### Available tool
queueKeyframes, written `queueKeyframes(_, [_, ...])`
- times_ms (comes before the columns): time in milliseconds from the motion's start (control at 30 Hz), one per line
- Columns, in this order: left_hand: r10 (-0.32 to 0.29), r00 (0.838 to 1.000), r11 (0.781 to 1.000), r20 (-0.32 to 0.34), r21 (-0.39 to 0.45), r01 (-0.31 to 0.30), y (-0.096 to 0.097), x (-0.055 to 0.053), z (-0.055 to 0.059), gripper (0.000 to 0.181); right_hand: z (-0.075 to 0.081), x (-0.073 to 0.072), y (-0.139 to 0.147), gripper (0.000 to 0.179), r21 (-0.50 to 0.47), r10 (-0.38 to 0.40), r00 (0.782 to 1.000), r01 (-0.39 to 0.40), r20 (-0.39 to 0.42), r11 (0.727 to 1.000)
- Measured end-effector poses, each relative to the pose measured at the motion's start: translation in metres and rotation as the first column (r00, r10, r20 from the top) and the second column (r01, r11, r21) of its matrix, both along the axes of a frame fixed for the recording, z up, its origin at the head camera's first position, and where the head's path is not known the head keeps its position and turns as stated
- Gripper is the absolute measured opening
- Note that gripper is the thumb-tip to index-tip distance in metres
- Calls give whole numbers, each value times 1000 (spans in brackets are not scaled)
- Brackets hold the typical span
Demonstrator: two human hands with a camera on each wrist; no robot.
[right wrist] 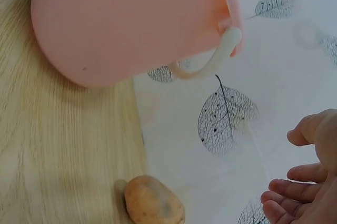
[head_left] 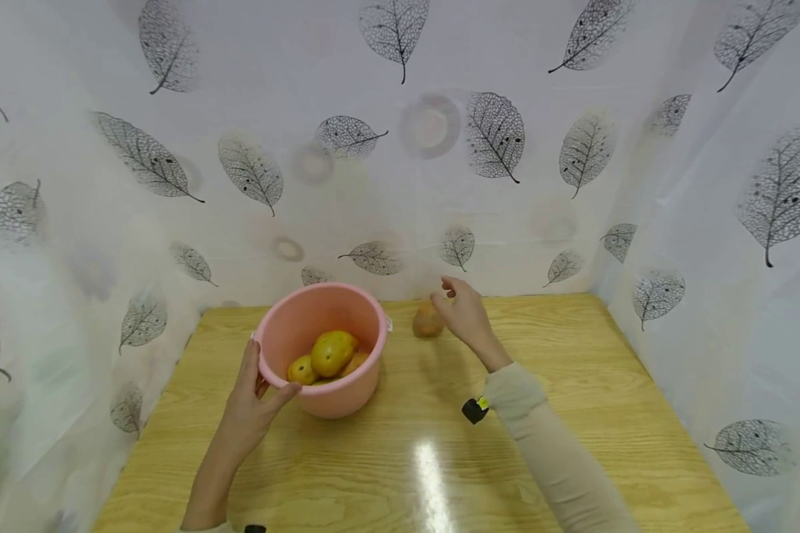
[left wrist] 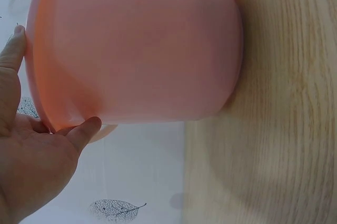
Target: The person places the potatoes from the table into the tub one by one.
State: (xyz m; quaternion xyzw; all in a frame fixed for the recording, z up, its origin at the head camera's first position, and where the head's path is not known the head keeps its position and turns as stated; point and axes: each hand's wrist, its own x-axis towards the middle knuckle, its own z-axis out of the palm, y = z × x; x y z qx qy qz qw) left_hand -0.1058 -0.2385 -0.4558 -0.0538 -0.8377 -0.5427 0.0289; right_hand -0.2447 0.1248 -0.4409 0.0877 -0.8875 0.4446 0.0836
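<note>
A pink bucket stands on the left part of the wooden table. My left hand grips its rim at the near left side; the left wrist view shows that hand with fingertips against the rim. Inside lie several rounded yellow pieces with dark spots. To the right of the bucket, near the table's back edge, lies a brown potato. My right hand hovers just beside and above it. In the right wrist view, the hand has loosely bent fingers holding nothing, apart from the potato.
The wooden table reaches back to a pale curtain with dark leaf prints, which also hangs along both sides. A white handle hangs from the bucket's side. A small black device sits at my right cuff.
</note>
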Motion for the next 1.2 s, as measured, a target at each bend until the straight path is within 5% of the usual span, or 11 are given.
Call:
queueKeyframes(900, [0,1000,1000,9,-3,0,-2,-2,-3,105,-67,-11,24,56,37,-101,984,96,148,995])
queueKeyframes(1200, [5,1000,1000,23,0,-5,-1,-2,-3,106,-86,-9,18,54,40,-70,978,63,196,997])
